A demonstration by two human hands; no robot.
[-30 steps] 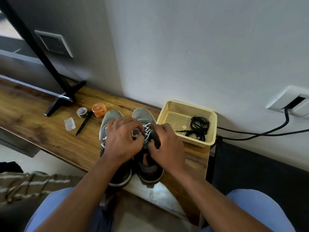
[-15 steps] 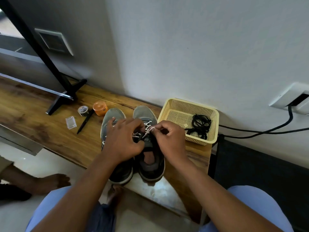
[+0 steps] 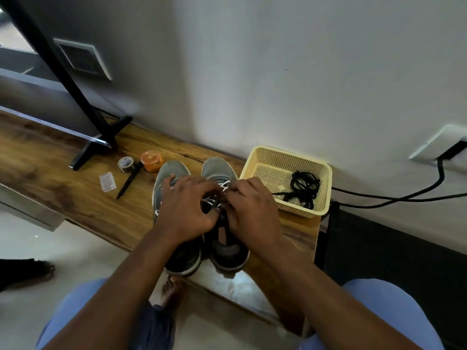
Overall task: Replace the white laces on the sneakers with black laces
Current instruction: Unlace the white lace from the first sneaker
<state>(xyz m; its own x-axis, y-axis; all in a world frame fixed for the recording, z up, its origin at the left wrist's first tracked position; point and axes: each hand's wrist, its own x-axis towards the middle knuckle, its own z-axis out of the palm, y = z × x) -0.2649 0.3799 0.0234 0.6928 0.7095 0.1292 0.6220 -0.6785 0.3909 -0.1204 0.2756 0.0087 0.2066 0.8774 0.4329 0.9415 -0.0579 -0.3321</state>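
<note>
The white lace (image 3: pixel 222 188) was threaded in the right-hand sneaker (image 3: pixel 222 218), which stood beside its pair (image 3: pixel 166 180) on the wooden shelf (image 3: pixel 63 193), toes to the wall. Both hands worked at its eyelets: the left hand (image 3: pixel 185 210) curled over the tongue, the right hand (image 3: pixel 252 210) apparently pinching the lace, though neither grip showed plainly. The step looked like unthreading the white lace, hardly begun. Next would be drawing it free eyelet by eyelet, then reaching for the black laces (image 3: pixel 302 189) in the yellow basket (image 3: pixel 326 188) just beside. No writing was legible on anything
</note>
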